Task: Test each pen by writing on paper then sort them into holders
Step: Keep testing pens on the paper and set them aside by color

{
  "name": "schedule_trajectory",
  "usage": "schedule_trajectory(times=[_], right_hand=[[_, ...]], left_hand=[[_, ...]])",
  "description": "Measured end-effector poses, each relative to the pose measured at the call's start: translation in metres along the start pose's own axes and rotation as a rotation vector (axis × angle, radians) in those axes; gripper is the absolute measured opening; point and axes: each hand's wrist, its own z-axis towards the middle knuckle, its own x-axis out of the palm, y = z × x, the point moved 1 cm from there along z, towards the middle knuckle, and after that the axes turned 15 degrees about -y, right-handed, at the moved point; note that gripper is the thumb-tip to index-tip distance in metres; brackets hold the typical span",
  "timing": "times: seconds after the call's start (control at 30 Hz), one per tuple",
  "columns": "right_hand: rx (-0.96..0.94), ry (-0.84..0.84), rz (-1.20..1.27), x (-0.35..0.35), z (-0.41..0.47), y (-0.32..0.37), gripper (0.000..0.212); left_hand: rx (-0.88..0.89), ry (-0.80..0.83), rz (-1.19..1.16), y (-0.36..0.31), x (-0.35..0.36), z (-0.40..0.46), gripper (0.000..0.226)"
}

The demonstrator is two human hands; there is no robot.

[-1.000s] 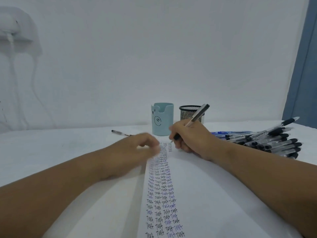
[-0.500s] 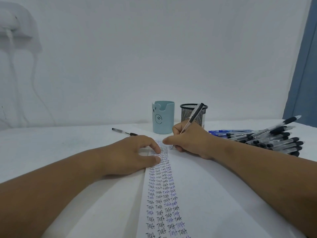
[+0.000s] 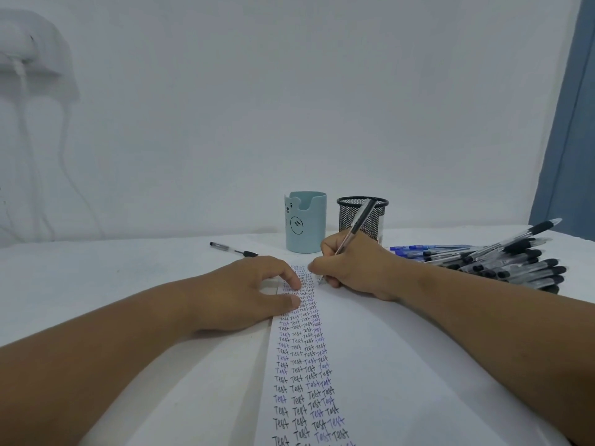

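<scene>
Fingers of right hand (image 3: 355, 268) still pinch the pen (image 3: 355, 228), now tipped upright; left hand (image 3: 248, 291) presses paper (image 3: 402, 365).

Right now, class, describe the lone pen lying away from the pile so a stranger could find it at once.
Start at the pale blue holder with the bear face, standing at the back of the white table. Look just to its left: a single pen lies flat on the table beyond the left hand. Unlike the pens heaped in the pile on the right, it lies alone.

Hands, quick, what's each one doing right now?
Left hand: open, fingers pressing the paper.
Right hand: holding a pen, tip on the paper.
</scene>
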Motion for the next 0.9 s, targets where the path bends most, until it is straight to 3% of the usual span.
schedule_trajectory(times=[0.9], right_hand=[[-0.073,-0.010,-0.043,-0.0004,0.0040,-0.0042,0.036]], left_hand=[[0.003,0.017,0.014,0.0015,0.0001,0.0002,0.025]])
